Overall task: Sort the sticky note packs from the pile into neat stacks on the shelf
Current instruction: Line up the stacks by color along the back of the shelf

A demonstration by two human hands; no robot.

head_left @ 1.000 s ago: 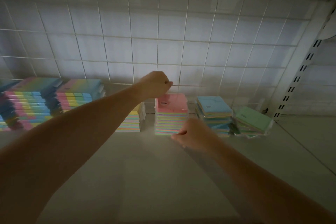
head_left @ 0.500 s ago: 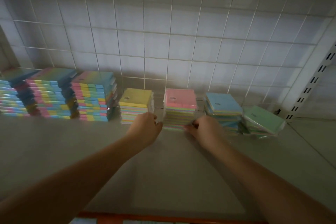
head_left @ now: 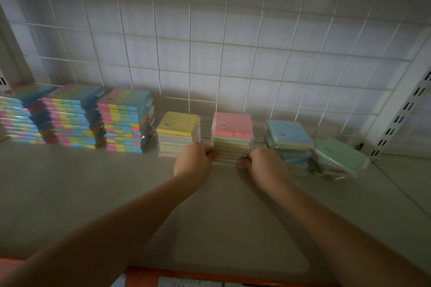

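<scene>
A pink-topped stack of sticky note packs (head_left: 233, 134) stands at the middle of the grey shelf (head_left: 93, 193). My left hand (head_left: 194, 159) presses its lower left side and my right hand (head_left: 264, 163) presses its lower right side, fingers curled against the packs. To its left is a yellow-topped stack (head_left: 177, 130). On its right stand a blue-topped stack (head_left: 289, 137), slightly uneven, and a lower, tilted green-topped stack (head_left: 338, 158). Three taller stacks of rainbow-striped packs (head_left: 123, 121) fill the far left.
A white wire grid panel (head_left: 210, 53) backs the shelf. A slotted white upright (head_left: 401, 119) runs up the right side. An orange shelf edge with a label strip (head_left: 198, 281) lies along the bottom of the view.
My left hand came down from the top of the pink stack to its lower left side. My right hand stayed at the stack's lower right. The view dropped and pulled back.
</scene>
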